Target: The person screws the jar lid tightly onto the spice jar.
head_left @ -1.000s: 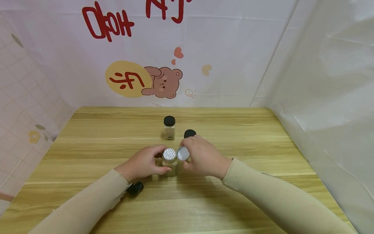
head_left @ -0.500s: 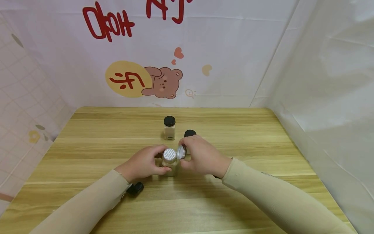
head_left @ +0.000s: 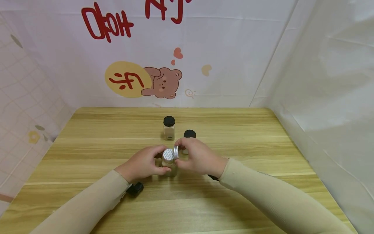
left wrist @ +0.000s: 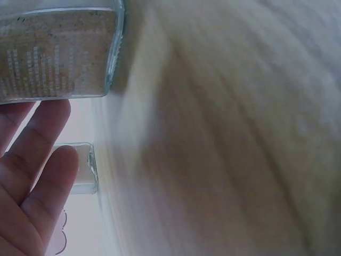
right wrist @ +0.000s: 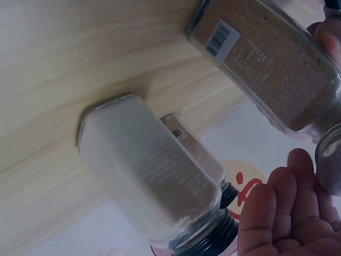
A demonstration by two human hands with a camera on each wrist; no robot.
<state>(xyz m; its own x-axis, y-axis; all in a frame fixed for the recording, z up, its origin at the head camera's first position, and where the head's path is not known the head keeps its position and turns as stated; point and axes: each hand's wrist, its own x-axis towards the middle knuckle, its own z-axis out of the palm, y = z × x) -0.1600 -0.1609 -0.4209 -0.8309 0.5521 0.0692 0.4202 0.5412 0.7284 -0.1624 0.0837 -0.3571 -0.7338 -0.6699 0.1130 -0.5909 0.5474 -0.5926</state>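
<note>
Near the middle of the table, my left hand (head_left: pixel 144 164) grips a glass jar (head_left: pixel 170 170) around its sides; the jar stands upright with a silvery perforated top (head_left: pixel 168 154). My right hand (head_left: pixel 201 157) pinches a silver lid (head_left: pixel 176 152) by its edge, held on its side right beside the jar's top. In the right wrist view the jar (right wrist: pixel 266 58) shows brown contents and a barcode label, with the lid (right wrist: pixel 329 165) at its mouth. The left wrist view shows fingers (left wrist: pixel 50 120) under the jar (left wrist: pixel 58 58).
Two black-capped jars stand behind the hands, one at the back (head_left: pixel 169 128) and one (head_left: pixel 190 134) partly hidden by my right hand. A small black object (head_left: pixel 137 188) is at my left wrist. A white sheet with a printed bear (head_left: pixel 165 83) hangs behind the table (head_left: pixel 233 123).
The silver lid has turned from facing up to edge-on, and my right hand has shifted slightly left toward the jar's top. My left hand stays around the jar.
</note>
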